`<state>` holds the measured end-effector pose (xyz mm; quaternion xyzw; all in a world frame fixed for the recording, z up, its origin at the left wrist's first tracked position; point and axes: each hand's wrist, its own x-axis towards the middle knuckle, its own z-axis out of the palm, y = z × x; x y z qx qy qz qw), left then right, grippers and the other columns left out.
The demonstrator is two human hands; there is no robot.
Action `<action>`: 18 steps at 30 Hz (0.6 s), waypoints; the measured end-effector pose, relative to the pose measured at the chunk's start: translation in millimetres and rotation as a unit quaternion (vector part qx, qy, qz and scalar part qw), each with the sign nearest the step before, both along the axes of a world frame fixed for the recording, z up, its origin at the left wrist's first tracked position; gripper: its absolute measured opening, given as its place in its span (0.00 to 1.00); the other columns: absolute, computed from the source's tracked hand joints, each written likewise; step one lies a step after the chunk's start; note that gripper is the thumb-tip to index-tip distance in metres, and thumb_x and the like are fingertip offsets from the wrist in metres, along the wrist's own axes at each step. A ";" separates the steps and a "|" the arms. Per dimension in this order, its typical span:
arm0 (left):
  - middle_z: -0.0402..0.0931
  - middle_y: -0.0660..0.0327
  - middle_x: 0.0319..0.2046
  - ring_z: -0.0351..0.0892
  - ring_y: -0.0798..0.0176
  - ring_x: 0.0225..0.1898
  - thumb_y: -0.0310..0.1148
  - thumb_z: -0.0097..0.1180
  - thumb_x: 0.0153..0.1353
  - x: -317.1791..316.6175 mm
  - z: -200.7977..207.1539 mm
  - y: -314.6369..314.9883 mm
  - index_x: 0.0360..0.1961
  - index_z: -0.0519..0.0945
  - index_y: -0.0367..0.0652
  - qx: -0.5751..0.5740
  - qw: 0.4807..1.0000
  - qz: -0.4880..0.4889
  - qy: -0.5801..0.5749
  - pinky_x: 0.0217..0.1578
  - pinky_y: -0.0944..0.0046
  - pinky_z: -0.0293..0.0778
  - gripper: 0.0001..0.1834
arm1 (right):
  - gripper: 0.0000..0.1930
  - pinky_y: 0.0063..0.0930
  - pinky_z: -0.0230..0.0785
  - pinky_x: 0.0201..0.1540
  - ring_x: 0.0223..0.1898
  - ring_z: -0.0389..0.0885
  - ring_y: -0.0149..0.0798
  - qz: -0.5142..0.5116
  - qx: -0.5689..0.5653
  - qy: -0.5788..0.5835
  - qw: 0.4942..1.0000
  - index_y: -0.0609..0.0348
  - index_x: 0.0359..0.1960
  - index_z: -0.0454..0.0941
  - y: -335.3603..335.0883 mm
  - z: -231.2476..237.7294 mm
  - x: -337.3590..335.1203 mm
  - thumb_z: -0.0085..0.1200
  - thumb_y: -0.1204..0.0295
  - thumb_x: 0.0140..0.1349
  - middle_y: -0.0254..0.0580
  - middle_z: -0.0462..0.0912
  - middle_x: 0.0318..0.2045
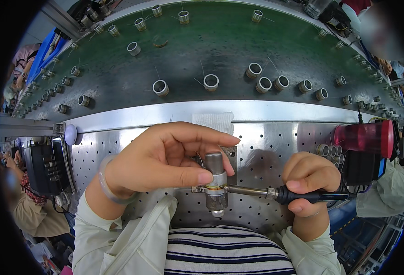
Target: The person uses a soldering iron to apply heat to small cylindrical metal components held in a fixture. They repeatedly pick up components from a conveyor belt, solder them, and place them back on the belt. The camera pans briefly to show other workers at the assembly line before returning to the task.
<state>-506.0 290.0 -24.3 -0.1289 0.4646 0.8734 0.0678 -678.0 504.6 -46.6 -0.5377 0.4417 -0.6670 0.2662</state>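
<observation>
My right hand (311, 182) is wrapped round the black handle of a soldering iron (250, 190). The iron points left, and its tip meets the side of a metal ring (216, 185) with fine wires. That ring sits around an upright-looking metal post (214, 161), whose rounded lower end shows below it. My left hand (165, 158) closes on the ring, thumb at its near left side and fingers curled behind, index finger stretched out above. The fingertips partly hide a small metal plate (230, 158) behind the post.
A perforated metal worktop (261, 211) lies beneath my hands. Beyond it runs a green conveyor belt (229, 50) carrying many metal rings with wires. At right are a stack of rings (332, 151) and a pink container (364, 138); at left stands a black device (41, 165). A white cloth (213, 120) lies at the worktop's far edge.
</observation>
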 end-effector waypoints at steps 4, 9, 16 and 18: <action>0.78 0.42 0.42 0.79 0.60 0.44 0.19 0.61 0.51 0.4 0.4 0.7 0.57 0.68 0.24 0.002 1.000 0.004 -0.003 0.40 0.72 0.75 0.30 | 0.16 0.26 0.67 0.23 0.20 0.76 0.39 0.009 -0.005 0.016 1.000 0.65 0.32 0.79 -1.5 1.4 -2.4 0.71 0.79 0.40 0.44 0.79 0.21; 0.77 0.42 0.42 0.79 0.61 0.43 0.19 0.62 0.49 -0.5 4.3 2.0 0.58 0.67 0.25 0.005 1.000 0.005 -0.009 0.40 0.72 0.76 0.32 | 0.15 0.26 0.67 0.23 0.20 0.76 0.39 0.008 -0.005 0.036 0.999 0.65 0.32 0.79 -1.1 3.4 -3.0 0.71 0.78 0.41 0.43 0.78 0.21; 0.77 0.44 0.42 0.79 0.61 0.43 0.16 0.66 0.44 -4.5 8.5 3.0 0.60 0.65 0.25 -0.011 0.999 -0.010 -0.037 0.42 0.71 0.76 0.39 | 0.14 0.26 0.67 0.23 0.20 0.76 0.39 -0.001 -0.011 0.035 0.999 0.66 0.31 0.79 0.6 2.6 -4.2 0.69 0.78 0.42 0.43 0.78 0.20; 0.77 0.44 0.42 0.78 0.61 0.44 0.16 0.66 0.44 -3.6 5.1 0.7 0.60 0.64 0.26 0.001 0.999 -0.023 -0.034 0.42 0.71 0.76 0.39 | 0.14 0.26 0.67 0.23 0.19 0.76 0.39 -0.021 -0.016 0.015 1.000 0.66 0.31 0.79 2.7 0.6 -4.9 0.69 0.77 0.43 0.43 0.78 0.20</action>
